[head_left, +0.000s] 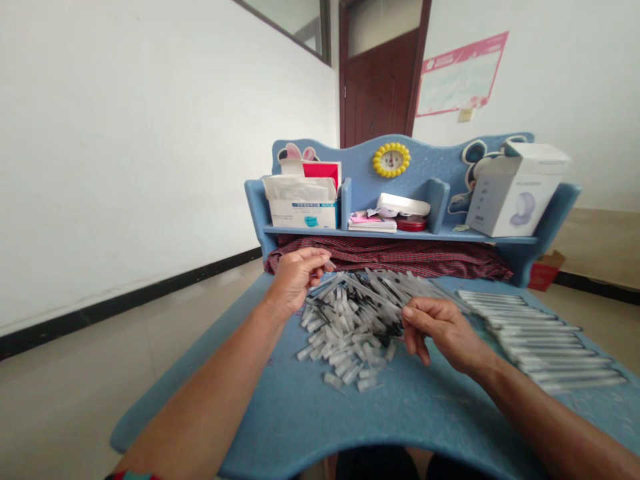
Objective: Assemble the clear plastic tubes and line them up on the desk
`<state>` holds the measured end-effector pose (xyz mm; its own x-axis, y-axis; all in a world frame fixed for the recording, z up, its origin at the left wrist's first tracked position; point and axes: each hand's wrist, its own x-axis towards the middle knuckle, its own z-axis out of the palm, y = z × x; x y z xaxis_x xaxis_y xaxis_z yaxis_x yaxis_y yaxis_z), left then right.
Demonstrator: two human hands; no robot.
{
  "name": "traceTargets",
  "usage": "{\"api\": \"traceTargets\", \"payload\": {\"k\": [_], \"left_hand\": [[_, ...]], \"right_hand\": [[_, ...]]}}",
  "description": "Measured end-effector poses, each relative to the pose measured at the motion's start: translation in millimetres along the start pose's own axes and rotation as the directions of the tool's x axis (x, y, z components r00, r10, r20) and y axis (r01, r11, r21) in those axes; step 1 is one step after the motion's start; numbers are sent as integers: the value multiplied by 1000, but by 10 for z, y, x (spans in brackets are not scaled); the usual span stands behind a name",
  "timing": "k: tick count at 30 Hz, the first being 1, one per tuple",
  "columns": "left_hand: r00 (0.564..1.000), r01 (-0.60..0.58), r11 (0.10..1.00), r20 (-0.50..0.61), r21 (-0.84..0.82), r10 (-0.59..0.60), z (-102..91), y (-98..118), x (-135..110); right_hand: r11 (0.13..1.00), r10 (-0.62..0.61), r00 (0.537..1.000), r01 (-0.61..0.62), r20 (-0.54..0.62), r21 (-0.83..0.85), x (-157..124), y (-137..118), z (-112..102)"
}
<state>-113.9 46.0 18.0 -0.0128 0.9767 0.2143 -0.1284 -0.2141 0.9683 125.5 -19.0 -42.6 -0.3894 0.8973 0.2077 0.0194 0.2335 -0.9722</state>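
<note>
My left hand (300, 277) is closed in a pinch over the far left of the pile, with a small clear pen cap (329, 265) at its fingertips. To the right of the pile my right hand (440, 327) is closed too. From its fingertips a slim translucent pen barrel (373, 293) slants up and to the left, towards the left hand. Loose pen caps (345, 333) lie heaped on the near side below both hands. Behind them lies a tangle of clear barrels and dark pen parts (393, 287).
Several pens lie side by side in a row (545, 340) on the right of the blue table (300, 427). Folded checked cloth (395, 257) lies under the shelf (390, 235), which carries a mask box (303, 213), a white carton (515, 193) and a flower-shaped clock (391, 161).
</note>
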Motion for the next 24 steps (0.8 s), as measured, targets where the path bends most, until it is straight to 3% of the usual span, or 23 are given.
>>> {"api": "traceTargets", "payload": {"k": [4,10,24], "left_hand": [[998,11,1000,-57,-7,-11,29,-80,14],[1000,30,999,-1,33,-30,64,-178,10],[999,37,999,-35,33,-35,87,-181,-1]], "right_hand": [[1000,-10,1000,10,2,16,-8,-8,18],[1000,-1,1000,1,-4,-2,-8,8,31],[1000,-5,999,5,-37,-6,-12,-10,38]]}}
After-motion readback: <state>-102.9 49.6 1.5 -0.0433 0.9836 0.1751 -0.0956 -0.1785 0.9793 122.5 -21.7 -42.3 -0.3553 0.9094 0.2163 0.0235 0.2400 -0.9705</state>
